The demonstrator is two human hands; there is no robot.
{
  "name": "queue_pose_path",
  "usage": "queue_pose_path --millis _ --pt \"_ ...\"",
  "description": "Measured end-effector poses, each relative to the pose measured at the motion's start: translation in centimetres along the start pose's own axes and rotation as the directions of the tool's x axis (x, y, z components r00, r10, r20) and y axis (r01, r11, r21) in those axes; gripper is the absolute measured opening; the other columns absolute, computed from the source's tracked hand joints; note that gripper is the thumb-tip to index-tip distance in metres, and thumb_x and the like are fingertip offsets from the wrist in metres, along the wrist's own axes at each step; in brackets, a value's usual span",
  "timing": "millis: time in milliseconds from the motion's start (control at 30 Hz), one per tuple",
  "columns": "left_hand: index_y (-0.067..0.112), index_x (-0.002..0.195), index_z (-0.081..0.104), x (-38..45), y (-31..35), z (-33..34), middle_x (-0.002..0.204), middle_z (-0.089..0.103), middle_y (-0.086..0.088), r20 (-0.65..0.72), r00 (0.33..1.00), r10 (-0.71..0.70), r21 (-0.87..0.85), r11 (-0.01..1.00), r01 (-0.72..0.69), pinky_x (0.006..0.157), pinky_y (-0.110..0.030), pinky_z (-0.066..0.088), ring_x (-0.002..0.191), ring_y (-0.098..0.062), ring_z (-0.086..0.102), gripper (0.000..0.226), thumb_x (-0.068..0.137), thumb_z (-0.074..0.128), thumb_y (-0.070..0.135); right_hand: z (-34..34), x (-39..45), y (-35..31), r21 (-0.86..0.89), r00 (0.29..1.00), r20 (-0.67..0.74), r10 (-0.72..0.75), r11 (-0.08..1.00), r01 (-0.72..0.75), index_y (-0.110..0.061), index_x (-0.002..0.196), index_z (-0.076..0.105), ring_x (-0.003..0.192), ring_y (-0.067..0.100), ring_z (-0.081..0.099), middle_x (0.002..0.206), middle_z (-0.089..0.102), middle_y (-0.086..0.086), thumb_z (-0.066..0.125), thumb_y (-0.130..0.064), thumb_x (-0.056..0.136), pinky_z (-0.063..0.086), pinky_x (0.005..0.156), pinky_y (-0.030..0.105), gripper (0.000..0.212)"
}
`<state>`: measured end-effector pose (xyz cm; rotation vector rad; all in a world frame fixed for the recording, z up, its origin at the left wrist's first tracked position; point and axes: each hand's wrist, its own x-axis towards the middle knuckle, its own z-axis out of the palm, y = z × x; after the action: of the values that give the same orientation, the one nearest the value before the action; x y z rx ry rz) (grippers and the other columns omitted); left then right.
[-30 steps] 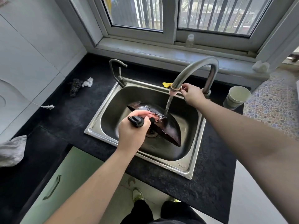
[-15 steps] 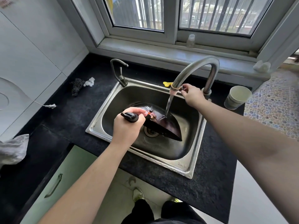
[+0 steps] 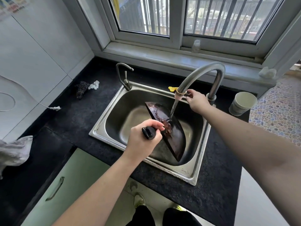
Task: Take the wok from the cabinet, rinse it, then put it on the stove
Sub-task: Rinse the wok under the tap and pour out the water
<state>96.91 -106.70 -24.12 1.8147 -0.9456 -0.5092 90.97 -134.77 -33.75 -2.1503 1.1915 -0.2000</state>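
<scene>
A dark wok (image 3: 172, 136) stands tilted on its edge inside the steel sink (image 3: 187, 175). My left hand (image 3: 143, 139) grips its black handle (image 3: 148, 132) above the sink's front left part. Water runs from the curved grey faucet (image 3: 202, 74) onto the wok's inner face. My right hand (image 3: 197, 100) holds the faucet's spout end, fingers pinched at the nozzle.
A white cup (image 3: 242, 103) stands right of the sink. A small second tap (image 3: 123, 75) rises at the sink's back left corner. A dark scrubber (image 3: 81, 88) and a white scrap lie on the black counter (image 3: 68, 118). A green cabinet door (image 3: 65, 185) is below.
The wok has swung from lying nearly flat to standing steeply on edge, its rim now running front to back. My left hand turned with the handle. My right hand stayed at the spout.
</scene>
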Motion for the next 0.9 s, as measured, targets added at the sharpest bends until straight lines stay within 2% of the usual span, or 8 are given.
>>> queue_pose_path --millis 333,567,667,900 --pt "0.009 0.089 0.071 0.9 0.0 0.2 0.086 0.074 0.003 0.195 0.978 0.070 0.051 0.995 -0.082 0.086 -0.031 0.055 0.088 -0.013 0.069 0.021 0.075 0.061 -0.001 -0.2 -0.2 -0.1 0.021 1.000 0.011 0.005 1.000 -0.005 -0.016 0.139 0.048 0.124 0.027 0.053 0.134 0.059 0.007 0.050 -0.023 0.097 0.039 0.100 0.030 0.042" --pt "0.008 0.085 0.072 1.0 -0.7 -1.4 0.091 0.074 -0.001 0.265 0.958 0.109 0.077 0.988 -0.134 0.088 -0.025 0.054 0.094 -0.014 0.070 0.019 0.078 0.064 -0.009 -0.2 -0.2 0.1 0.040 1.000 0.005 -0.006 0.999 0.005 -0.015 0.137 0.050 0.124 0.026 0.053 0.133 0.060 0.007 0.049 -0.020 0.097 0.039 0.101 0.030 0.040" --pt "0.006 0.085 0.073 0.9 -0.9 -2.2 0.093 0.075 -0.001 0.236 0.967 0.098 0.058 0.992 -0.115 0.089 -0.021 0.052 0.096 -0.014 0.070 0.020 0.078 0.064 -0.011 -0.2 -0.1 0.2 0.037 1.000 0.000 -0.017 0.999 0.017 -0.014 0.137 0.050 0.124 0.028 0.053 0.132 0.060 0.008 0.049 -0.019 0.097 0.039 0.101 0.031 0.040" --pt "0.007 0.083 0.071 4.5 0.3 -1.8 0.084 0.074 -0.005 0.173 0.983 0.066 -0.002 0.998 -0.067 0.092 -0.027 0.054 0.094 -0.019 0.070 0.022 0.077 0.063 -0.012 0.0 0.0 0.3 0.039 1.000 0.013 -0.003 0.999 0.003 -0.016 0.136 0.051 0.123 0.028 0.054 0.131 0.061 0.008 0.051 -0.021 0.097 0.039 0.101 0.032 0.039"
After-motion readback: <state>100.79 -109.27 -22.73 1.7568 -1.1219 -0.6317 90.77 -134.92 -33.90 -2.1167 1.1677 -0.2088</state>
